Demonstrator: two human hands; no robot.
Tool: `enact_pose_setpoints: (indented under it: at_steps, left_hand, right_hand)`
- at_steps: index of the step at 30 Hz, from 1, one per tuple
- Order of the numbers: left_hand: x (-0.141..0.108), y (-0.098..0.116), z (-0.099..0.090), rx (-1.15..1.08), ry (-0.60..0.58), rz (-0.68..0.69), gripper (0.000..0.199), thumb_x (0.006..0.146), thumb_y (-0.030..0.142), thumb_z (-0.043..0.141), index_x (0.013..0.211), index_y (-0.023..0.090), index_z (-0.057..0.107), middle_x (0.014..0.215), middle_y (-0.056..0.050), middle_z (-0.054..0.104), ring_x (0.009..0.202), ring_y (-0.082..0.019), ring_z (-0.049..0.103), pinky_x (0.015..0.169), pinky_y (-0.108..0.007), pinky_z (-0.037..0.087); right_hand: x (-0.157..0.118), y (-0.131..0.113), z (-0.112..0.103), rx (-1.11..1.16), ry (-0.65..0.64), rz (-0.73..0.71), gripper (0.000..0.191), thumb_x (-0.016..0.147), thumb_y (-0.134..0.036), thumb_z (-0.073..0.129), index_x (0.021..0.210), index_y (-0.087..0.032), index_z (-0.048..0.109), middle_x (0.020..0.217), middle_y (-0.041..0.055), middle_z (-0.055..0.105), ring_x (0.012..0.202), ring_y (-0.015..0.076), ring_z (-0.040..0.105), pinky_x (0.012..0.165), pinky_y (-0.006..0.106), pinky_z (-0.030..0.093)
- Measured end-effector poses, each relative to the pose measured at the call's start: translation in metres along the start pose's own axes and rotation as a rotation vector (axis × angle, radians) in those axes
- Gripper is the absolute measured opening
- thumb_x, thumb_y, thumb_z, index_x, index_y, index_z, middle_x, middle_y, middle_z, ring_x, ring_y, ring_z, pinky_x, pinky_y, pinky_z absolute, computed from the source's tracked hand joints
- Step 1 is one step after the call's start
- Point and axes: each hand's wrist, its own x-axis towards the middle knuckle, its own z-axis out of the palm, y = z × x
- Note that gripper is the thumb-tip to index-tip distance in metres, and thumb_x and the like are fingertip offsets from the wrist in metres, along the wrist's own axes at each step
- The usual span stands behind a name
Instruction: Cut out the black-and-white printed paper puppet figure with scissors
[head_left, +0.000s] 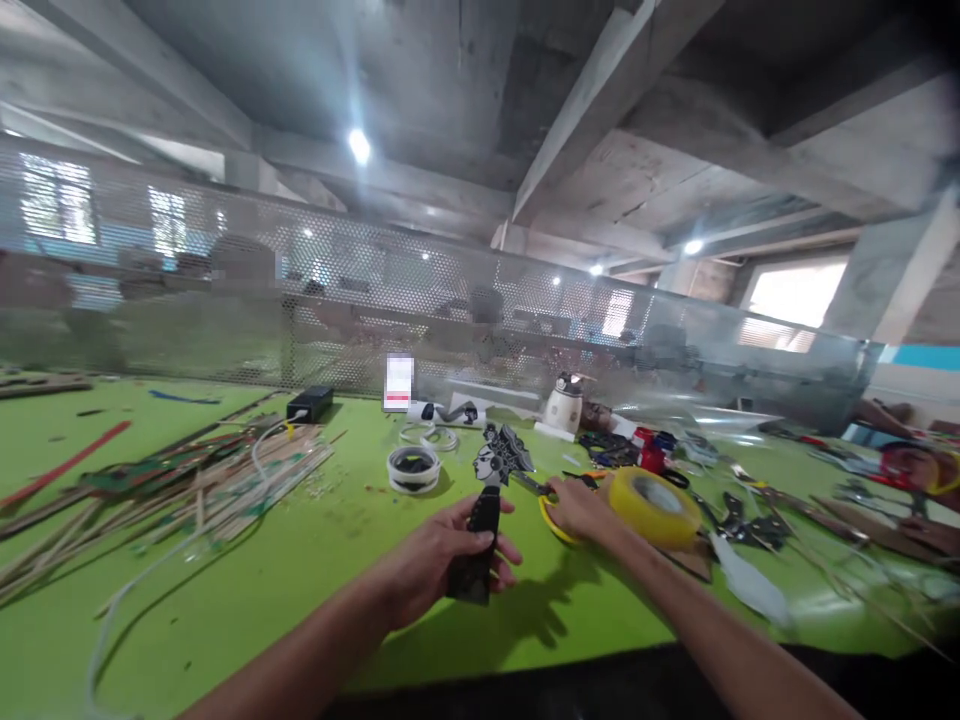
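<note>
My left hand is closed round the lower part of a flat black-and-white cutout figure, thumb across its front. The figure stands upright, with a profile face and an ornate headdress at its top. To the right, my right hand reaches down to the table, its fingers closed at a pair of yellow-handled scissors whose blades point left toward the figure. A large roll of yellow tape sits right beside that wrist. Left of the figure is a white round tub with dark pieces inside.
Thin wooden sticks and a white cable lie on the left of the green table. A black box, a phone-like screen and a cream jar stand near the mesh partition. Another person's hand is at far right.
</note>
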Motion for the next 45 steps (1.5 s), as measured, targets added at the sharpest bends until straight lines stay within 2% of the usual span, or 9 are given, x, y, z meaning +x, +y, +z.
enact_pose_setpoints:
  at_steps: [4, 7, 12, 17, 26, 30, 34, 40, 45]
  left_hand:
    - [0.011, -0.001, -0.001, -0.014, -0.034, -0.014, 0.033, 0.085, 0.013, 0.058, 0.118, 0.016, 0.053, 0.092, -0.013, 0.074, 0.077, -0.022, 0.071, 0.077, -0.038, 0.051]
    - [0.018, -0.002, -0.002, -0.018, -0.037, -0.026, 0.031, 0.086, 0.011, 0.056, 0.116, 0.015, 0.052, 0.092, -0.013, 0.074, 0.077, -0.021, 0.071, 0.077, -0.038, 0.050]
    - [0.026, -0.003, -0.002, -0.018, -0.032, -0.042, 0.032, 0.086, 0.010, 0.053, 0.117, 0.015, 0.049, 0.092, -0.015, 0.074, 0.077, -0.021, 0.071, 0.074, -0.036, 0.050]
    - [0.029, 0.003, -0.006, -0.027, 0.029, -0.076, 0.035, 0.087, 0.012, 0.054, 0.121, 0.015, 0.046, 0.094, -0.016, 0.074, 0.080, -0.023, 0.072, 0.075, -0.038, 0.052]
    - [0.035, 0.008, -0.017, -0.077, 0.162, -0.116, 0.039, 0.074, 0.013, 0.066, 0.109, 0.013, 0.049, 0.096, -0.019, 0.073, 0.091, -0.032, 0.071, 0.082, -0.048, 0.053]
    - [0.041, -0.001, -0.029, -0.014, 0.280, -0.112, 0.019, 0.074, 0.019, 0.071, 0.086, 0.011, 0.059, 0.081, -0.014, 0.073, 0.076, -0.025, 0.071, 0.074, -0.039, 0.055]
    - [0.040, -0.003, -0.034, 0.090, 0.350, -0.143, 0.015, 0.070, 0.018, 0.076, 0.076, 0.009, 0.067, 0.070, -0.008, 0.071, 0.056, -0.014, 0.063, 0.059, -0.026, 0.051]
    - [0.038, -0.015, -0.032, 0.173, 0.331, -0.184, 0.035, 0.070, 0.031, 0.079, 0.094, 0.012, 0.061, 0.067, -0.004, 0.068, 0.050, -0.015, 0.062, 0.043, -0.024, 0.046]
    - [0.041, -0.028, -0.040, 0.285, 0.421, -0.148, 0.066, 0.064, 0.020, 0.081, 0.122, 0.014, 0.049, 0.056, 0.007, 0.057, 0.042, -0.013, 0.055, 0.035, -0.021, 0.045]
  right_hand:
    - [0.001, -0.011, -0.005, -0.005, -0.020, 0.085, 0.015, 0.084, -0.032, 0.069, 0.083, -0.018, 0.066, 0.092, 0.0038, 0.067, 0.094, 0.0201, 0.061, 0.090, 0.041, 0.046]
    - [0.009, -0.036, -0.010, 0.136, -0.050, 0.132, 0.025, 0.076, -0.041, 0.073, 0.080, -0.018, 0.067, 0.079, 0.0059, 0.068, 0.086, 0.0249, 0.063, 0.084, 0.043, 0.048]
    - [0.021, -0.087, -0.012, 0.517, -0.151, 0.158, 0.055, 0.090, -0.066, 0.038, 0.086, -0.017, 0.063, 0.078, 0.0074, 0.068, 0.068, 0.0214, 0.067, 0.064, 0.037, 0.054]
    - [0.029, -0.109, 0.003, 0.622, -0.141, 0.087, 0.040, 0.074, -0.055, 0.071, 0.067, -0.016, 0.062, 0.056, 0.0001, 0.062, 0.050, 0.0120, 0.055, 0.051, 0.026, 0.041]
    - [0.058, -0.091, 0.025, 0.667, -0.086, 0.174, 0.038, 0.067, -0.051, 0.076, 0.066, -0.015, 0.063, 0.051, -0.0023, 0.060, 0.045, 0.0093, 0.052, 0.047, 0.024, 0.039]
    - [0.063, -0.075, 0.036, 0.654, -0.110, 0.215, 0.031, 0.076, -0.041, 0.074, 0.068, -0.014, 0.062, 0.054, -0.0048, 0.059, 0.047, 0.0080, 0.053, 0.048, 0.022, 0.041]
    - [0.063, -0.060, 0.049, 0.668, -0.115, 0.259, 0.030, 0.072, -0.041, 0.077, 0.069, -0.014, 0.063, 0.055, -0.0050, 0.059, 0.047, 0.0078, 0.054, 0.047, 0.021, 0.040]
    - [0.055, -0.049, 0.056, 0.667, -0.059, 0.260, 0.032, 0.060, -0.043, 0.082, 0.070, -0.015, 0.070, 0.055, -0.0031, 0.061, 0.050, 0.0098, 0.054, 0.051, 0.025, 0.040]
    - [0.050, -0.046, 0.058, 0.636, -0.037, 0.233, 0.029, 0.062, -0.041, 0.081, 0.072, -0.015, 0.073, 0.053, -0.0020, 0.063, 0.048, 0.0108, 0.052, 0.049, 0.025, 0.039]
